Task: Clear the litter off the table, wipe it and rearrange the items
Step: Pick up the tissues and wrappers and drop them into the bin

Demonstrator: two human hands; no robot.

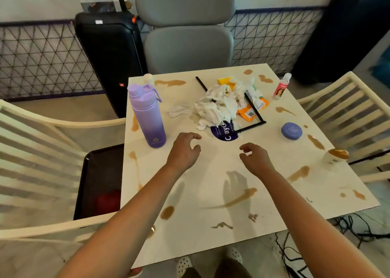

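Both hands are extended over the white table (211, 172), above its surface. The left hand (184, 150) is empty, fingers loosely curled, just right of the purple water bottle (146, 113). The right hand (254, 156) is also empty, fingers loosely curled, held apart from the left.

The litter lies beyond the hands, toward the far side of the table: a heap of crumpled white tissues (219, 104) rests on a black-edged tray (252, 109), together with orange wrappers (251, 112). A round blue sticker (223, 133) sits at the tray's near corner.

A small purple tin (291, 131) stands right of the tray. A small pink bottle (281, 85) stands at the far right. Brown spill marks (238, 199) are spread across the tabletop.
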